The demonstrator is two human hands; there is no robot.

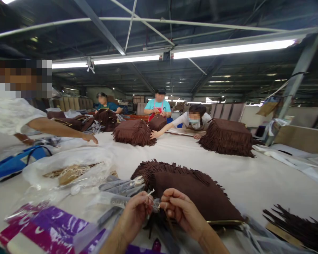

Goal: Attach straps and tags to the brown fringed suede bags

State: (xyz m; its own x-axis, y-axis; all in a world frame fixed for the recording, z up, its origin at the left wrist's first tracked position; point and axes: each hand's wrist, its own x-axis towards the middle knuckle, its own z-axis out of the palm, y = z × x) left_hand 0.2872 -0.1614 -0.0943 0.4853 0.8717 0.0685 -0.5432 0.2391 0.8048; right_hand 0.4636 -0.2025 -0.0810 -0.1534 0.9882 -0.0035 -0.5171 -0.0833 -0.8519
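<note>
Both of my hands are raised at the near edge of a dark brown fringed bag [187, 192], which lies flat with a gold-coloured metal edge towards me. My left hand [136, 211] pinches a thin white string [151, 192] between thumb and fingertips. Close beside it, my right hand [184, 211] is closed in a pinch, apparently on the same string; small details between the fingertips are blurred. Grey wrapped straps [122, 187] lie left of the bag, and some hang below my hands.
An open plastic bag [95, 157] with brown tags and white strings [71, 173] lies left. Purple plastic packaging [55, 225] is nearest me. More fringed bags [134, 132] stand across the white table [254, 183]. Co-workers are around it; one person's arm [63, 128] reaches in from the left.
</note>
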